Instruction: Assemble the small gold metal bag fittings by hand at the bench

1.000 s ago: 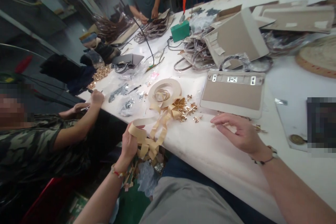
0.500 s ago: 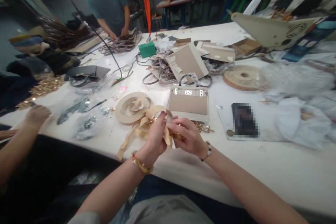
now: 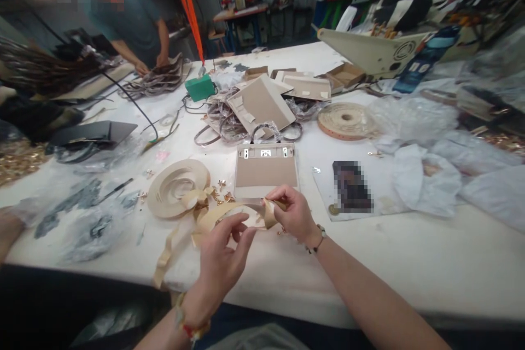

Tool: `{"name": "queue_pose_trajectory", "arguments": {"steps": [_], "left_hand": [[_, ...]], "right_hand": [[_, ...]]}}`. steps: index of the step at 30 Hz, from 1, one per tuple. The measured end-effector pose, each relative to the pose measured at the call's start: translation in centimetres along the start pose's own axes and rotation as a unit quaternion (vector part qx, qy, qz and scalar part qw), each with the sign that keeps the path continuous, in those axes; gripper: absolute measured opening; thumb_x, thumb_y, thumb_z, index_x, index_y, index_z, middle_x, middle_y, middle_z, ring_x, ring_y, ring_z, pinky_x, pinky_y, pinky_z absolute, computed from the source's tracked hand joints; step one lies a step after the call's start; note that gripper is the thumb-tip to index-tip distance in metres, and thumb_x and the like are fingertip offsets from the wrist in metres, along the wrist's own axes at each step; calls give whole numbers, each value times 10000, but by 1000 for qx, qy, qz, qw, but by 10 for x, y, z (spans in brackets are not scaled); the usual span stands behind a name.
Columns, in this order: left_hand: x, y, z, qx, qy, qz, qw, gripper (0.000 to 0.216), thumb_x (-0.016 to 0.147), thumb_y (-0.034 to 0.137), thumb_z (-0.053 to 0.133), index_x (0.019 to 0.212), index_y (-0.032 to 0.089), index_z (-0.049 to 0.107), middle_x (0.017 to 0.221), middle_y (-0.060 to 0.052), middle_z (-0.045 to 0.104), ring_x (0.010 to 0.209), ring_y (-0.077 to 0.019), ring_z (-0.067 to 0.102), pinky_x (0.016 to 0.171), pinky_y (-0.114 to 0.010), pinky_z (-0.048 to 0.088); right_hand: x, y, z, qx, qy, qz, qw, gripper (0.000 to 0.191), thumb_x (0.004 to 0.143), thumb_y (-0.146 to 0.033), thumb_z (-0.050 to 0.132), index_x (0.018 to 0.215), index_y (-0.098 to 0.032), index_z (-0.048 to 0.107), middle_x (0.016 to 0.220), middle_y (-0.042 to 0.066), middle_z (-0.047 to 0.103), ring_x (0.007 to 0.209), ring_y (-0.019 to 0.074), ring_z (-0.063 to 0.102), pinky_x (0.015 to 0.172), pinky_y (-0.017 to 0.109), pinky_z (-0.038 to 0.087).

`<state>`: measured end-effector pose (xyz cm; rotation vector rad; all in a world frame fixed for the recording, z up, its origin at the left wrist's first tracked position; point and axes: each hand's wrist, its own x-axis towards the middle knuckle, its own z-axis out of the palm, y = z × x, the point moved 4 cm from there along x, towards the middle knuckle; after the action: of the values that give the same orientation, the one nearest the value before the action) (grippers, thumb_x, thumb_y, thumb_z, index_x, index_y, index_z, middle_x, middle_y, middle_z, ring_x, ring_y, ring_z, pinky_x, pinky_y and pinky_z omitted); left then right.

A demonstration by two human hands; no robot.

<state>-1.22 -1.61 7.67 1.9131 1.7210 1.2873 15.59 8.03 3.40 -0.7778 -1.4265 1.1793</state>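
My right hand (image 3: 294, 215) pinches the end of a cream tape strip (image 3: 215, 215) between thumb and fingers. The strip curves left in a loose loop towards a wide roll of cream tape (image 3: 158, 188). My left hand (image 3: 225, 257) is in front of the loop, thumb and fingers apart; whether it touches the strip is hard to see. Just beyond my hands lies a beige handbag (image 3: 266, 174) with a dark handle and white-marked fittings along its top. Small gold metal fittings (image 3: 223, 196) are scattered between the roll and the bag.
Behind the handbag are stacked beige panels (image 3: 262, 103), a green box (image 3: 199, 87) and another tape roll (image 3: 344, 119). Right of my hands lie a blurred-out dark object (image 3: 353, 187) and white bags (image 3: 426, 180). A co-worker (image 3: 131, 22) handles brown pieces at the far left.
My hands have moved apart, stretching the bunched tape into a loop between them. The left hand has opened, and the right still pinches the strip. The camera view has turned right.
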Motion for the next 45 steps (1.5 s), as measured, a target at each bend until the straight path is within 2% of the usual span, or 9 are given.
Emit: {"name": "queue_pose_trajectory", "arguments": {"steps": [4, 7, 12, 16, 22, 26, 29, 33, 45], "left_hand": [[7, 25, 7, 47, 65, 136, 987, 343, 848, 368, 745, 1116, 190, 626, 843, -41, 694, 678, -135, 609, 641, -253, 512], [19, 24, 23, 69, 40, 123, 989, 397, 862, 366, 730, 1196, 193, 600, 1008, -87, 714, 771, -156, 645, 665, -264, 528], [28, 1, 27, 34, 25, 15, 999, 140, 930, 241, 610, 1060, 215, 653, 855, -11, 727, 601, -101, 599, 563, -210, 484], [28, -11, 18, 34, 11, -1, 999, 99, 939, 251, 598, 986, 207, 672, 821, -7, 717, 621, -109, 625, 596, -221, 503], [26, 2, 1, 21, 47, 202, 978, 117, 893, 142, 650, 938, 238, 702, 1042, -58, 742, 953, -189, 694, 857, -338, 559], [19, 15, -1, -69, 43, 280, 956, 157, 898, 116, 627, 988, 239, 662, 991, -56, 752, 909, -188, 710, 825, -355, 577], [22, 20, 4, -79, 44, 239, 967, 190, 895, 83, 619, 1003, 233, 662, 947, -43, 755, 853, -161, 710, 780, -299, 571], [30, 18, 17, -30, 14, 126, 992, 115, 890, 143, 644, 935, 236, 696, 866, -15, 757, 774, -147, 708, 720, -253, 552], [40, -6, 24, -78, 84, -72, 991, 121, 860, 314, 696, 927, 215, 706, 850, -25, 736, 753, -156, 666, 722, -278, 536]], "right_hand": [[-1, -2, 1, -70, 23, -36, 997, 76, 851, -215, 648, 925, -200, 649, 852, 51, 718, 765, 183, 694, 703, 301, 562], [-3, -9, 3, -89, 4, -79, 993, 175, 890, -178, 601, 1046, -219, 669, 981, 63, 736, 879, 188, 709, 771, 303, 570], [-1, -22, 4, -133, -34, -117, 984, 198, 905, -137, 560, 998, -218, 714, 908, 54, 729, 825, 178, 674, 754, 304, 529], [2, -20, 6, -123, -83, -20, 989, 79, 874, -214, 634, 826, -182, 689, 789, 36, 687, 714, 160, 607, 672, 284, 476], [-1, 4, 12, 131, -158, 196, 959, 276, 807, -406, 719, 768, -174, 576, 704, -7, 606, 609, 118, 520, 585, 243, 419], [0, 15, 11, 101, -183, 243, 947, 229, 755, -320, 726, 700, -171, 561, 653, -13, 591, 592, 118, 516, 565, 236, 408], [4, 3, 6, -20, -154, 121, 981, 119, 795, -265, 694, 845, -167, 649, 882, 59, 684, 803, 180, 625, 692, 289, 495], [0, -26, 2, -21, -114, -83, 990, 348, 910, -215, 582, 1256, -226, 622, 1412, 117, 575, 1323, 250, 522, 1084, 433, 433], [-1, -6, 12, -2, -177, 102, 979, 257, 892, -413, 676, 938, -165, 724, 844, 33, 727, 756, 173, 653, 707, 276, 501]]}}
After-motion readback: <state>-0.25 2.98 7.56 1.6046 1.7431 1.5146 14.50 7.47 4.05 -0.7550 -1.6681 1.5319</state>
